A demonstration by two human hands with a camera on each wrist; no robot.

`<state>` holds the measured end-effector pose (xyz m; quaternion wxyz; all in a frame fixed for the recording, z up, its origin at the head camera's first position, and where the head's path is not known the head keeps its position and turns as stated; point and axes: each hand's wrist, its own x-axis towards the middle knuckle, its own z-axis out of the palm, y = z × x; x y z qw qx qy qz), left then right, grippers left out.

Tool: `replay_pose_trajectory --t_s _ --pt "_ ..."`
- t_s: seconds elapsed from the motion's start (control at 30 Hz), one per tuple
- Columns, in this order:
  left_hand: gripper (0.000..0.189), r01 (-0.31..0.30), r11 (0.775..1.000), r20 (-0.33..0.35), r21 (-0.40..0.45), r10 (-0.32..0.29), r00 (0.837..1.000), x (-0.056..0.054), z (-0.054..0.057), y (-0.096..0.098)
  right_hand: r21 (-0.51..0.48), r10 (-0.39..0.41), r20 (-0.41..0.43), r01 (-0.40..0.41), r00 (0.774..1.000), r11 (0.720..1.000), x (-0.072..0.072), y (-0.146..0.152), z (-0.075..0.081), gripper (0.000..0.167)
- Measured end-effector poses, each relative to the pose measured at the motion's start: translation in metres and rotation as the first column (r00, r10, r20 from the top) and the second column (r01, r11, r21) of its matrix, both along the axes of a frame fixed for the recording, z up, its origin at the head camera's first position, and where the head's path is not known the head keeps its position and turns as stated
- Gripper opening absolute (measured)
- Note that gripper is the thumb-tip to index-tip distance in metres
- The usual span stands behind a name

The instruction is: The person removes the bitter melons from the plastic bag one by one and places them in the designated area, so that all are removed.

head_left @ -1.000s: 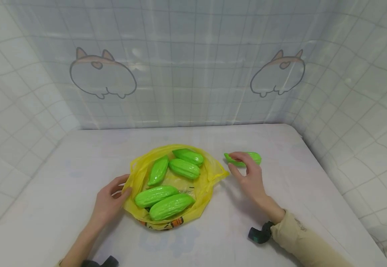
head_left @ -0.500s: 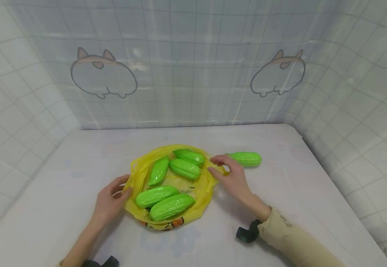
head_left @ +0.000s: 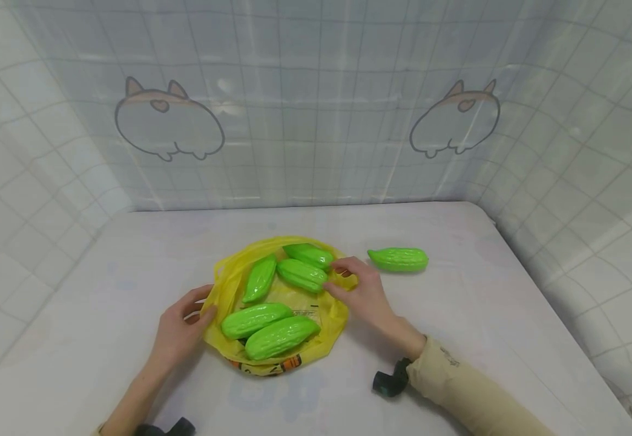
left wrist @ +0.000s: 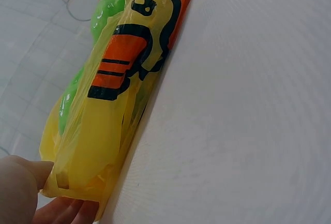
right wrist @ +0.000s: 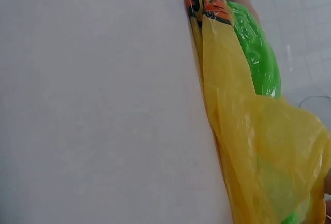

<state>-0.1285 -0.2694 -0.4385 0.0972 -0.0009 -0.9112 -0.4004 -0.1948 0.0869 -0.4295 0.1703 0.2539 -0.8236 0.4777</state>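
A yellow plastic bag (head_left: 223,266) with a black and orange print lies with its mouth spread wide. Several glossy green bitter melons (head_left: 281,338) rest inside it. My left hand (head_left: 177,327) pinches the bag's left rim; in the left wrist view the thumb is on one side of the plastic and the fingers on the other. My right hand (head_left: 367,297) reaches over the right rim, thumb and fingers spread apart near the ends of two upper bitter melons (head_left: 302,275). Only bits of its fingers show at the edge of the right wrist view. Another bitter melon (head_left: 399,259) lies outside, beyond this hand.
The bag and melons lie on a white-covered table (head_left: 457,290). Tile-patterned sheeting with outlined dog drawings (head_left: 169,124) rises at the back and both sides. A dark wrist-worn device (head_left: 389,379) sits beside the right sleeve.
My right hand has moved left, from above the separate bitter melon to the bag's right rim. That melon stays where it was on the table. The left hand keeps its place on the bag.
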Motion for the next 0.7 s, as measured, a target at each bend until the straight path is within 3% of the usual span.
replay_pose_trajectory --t_s 0.33,0.7 --pt "0.040 -0.004 1.000 0.005 -0.005 0.004 1.000 0.001 0.001 0.001 0.040 -0.045 0.046 0.043 0.998 0.998 -0.003 -0.015 -0.012 0.042" --pt "0.040 -0.003 1.000 0.006 0.003 0.003 1.000 0.001 0.004 0.002 0.048 -0.080 0.018 0.079 0.997 0.996 -0.003 -0.019 -0.020 0.044"
